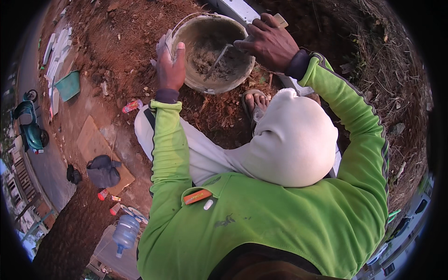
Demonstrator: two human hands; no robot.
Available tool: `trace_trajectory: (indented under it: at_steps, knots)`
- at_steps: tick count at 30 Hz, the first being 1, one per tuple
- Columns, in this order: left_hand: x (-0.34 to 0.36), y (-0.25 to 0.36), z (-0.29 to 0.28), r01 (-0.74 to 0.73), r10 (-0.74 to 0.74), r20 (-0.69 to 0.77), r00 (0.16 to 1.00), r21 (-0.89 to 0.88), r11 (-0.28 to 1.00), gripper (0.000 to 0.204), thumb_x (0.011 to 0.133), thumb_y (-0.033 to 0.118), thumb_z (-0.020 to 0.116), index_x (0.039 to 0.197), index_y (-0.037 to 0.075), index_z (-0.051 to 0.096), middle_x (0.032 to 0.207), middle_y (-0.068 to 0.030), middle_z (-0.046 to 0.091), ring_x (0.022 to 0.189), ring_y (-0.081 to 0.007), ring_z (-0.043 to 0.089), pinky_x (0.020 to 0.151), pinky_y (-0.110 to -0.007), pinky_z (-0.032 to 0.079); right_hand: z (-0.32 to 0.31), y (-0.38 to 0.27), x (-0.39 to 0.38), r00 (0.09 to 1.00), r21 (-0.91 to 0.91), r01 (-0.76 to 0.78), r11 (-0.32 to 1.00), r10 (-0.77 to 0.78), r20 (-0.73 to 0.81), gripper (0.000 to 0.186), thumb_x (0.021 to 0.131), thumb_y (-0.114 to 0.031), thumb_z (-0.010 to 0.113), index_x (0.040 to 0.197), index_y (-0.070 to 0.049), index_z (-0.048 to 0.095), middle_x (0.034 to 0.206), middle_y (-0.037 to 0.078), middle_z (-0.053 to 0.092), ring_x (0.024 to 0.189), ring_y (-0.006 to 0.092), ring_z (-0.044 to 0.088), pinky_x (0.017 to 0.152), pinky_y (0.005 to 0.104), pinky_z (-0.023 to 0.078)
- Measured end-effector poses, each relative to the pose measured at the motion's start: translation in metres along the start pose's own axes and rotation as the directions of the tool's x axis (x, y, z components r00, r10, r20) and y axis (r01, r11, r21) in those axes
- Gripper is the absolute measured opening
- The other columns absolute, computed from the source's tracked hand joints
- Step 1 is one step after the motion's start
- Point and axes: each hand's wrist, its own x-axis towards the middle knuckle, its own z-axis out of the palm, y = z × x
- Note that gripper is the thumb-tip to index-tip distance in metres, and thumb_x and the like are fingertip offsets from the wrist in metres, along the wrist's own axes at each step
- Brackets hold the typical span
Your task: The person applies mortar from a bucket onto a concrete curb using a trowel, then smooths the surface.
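Observation:
A round bucket [210, 86] with wet grey mortar [221, 63] in it stands on the soil in front of me. My left hand [171, 67] grips its left rim, thumb on the inner side and fingers outside. Over the right rim, my right hand [270, 43] is closed around a trowel, whose pale handle end [281, 21] sticks out past the knuckles. The trowel's thin blade [218, 61] reaches down into the mortar, seen nearly edge-on. A thin wire handle [186, 17] arches beside the bucket's far left rim.
A pale concrete beam [238, 10] runs behind the bucket and my right hand. My sandalled foot [255, 103] is close to the bucket. To the left lie a green tub [68, 86], a cardboard sheet [95, 140], a dark bag [103, 171] and a water bottle [126, 232]. A scooter [30, 122] stands on the road.

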Motion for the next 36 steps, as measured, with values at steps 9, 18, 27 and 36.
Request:
trace_trajectory:
  at_steps: [9,18,27,36]
  knots:
    - [-0.005,-0.049,0.012,0.379,-0.341,0.191,0.92,-0.652,0.657,0.066,0.099,0.036,0.06,0.147,-0.004,0.037,0.146,-0.0146,0.045,0.134,-0.0212,0.042,0.113,-0.034,0.031,-0.014,0.001,-0.001,0.977,-0.13,-0.112,0.985,0.133,0.164,0.016,0.085,-0.02,0.063,0.098,-0.018,0.072,0.102,0.011,0.066,0.104,0.0241,0.064,0.094,0.0403,0.044]
    - [-0.015,0.021,0.072,0.178,-0.05,0.215,0.975,-0.632,0.754,0.044,0.099,0.027,0.061,0.132,-0.003,0.057,0.123,-0.0056,0.063,0.111,-0.0124,0.056,0.099,-0.028,0.042,0.043,0.013,0.002,0.881,-0.098,-0.269,0.958,0.286,0.377,0.012,0.081,-0.013,0.062,0.084,-0.005,0.07,0.078,0.017,0.069,0.073,0.0323,0.071,0.061,0.0413,0.056]
    - [-0.017,0.025,0.074,0.224,-0.129,0.186,0.974,-0.705,0.673,0.041,0.099,0.023,0.059,0.131,-0.004,0.057,0.122,-0.007,0.063,0.109,-0.0137,0.057,0.099,-0.029,0.042,0.086,-0.023,-0.046,0.675,0.342,-0.616,0.71,0.251,0.694,0.036,0.092,-0.036,0.057,0.108,-0.008,0.071,0.096,0.024,0.07,0.093,0.0438,0.067,0.086,0.0526,0.053]
    - [-0.018,-0.012,0.073,0.242,-0.45,-0.05,0.892,-0.787,0.567,0.065,0.106,0.045,0.042,0.143,-0.008,0.042,0.146,-0.016,0.045,0.135,-0.0227,0.042,0.116,-0.036,0.027,0.072,-0.051,-0.047,0.706,0.686,-0.702,0.194,0.318,0.632,0.046,0.095,-0.044,0.059,0.118,-0.006,0.07,0.109,0.025,0.07,0.105,0.0398,0.066,0.095,0.0451,0.05]
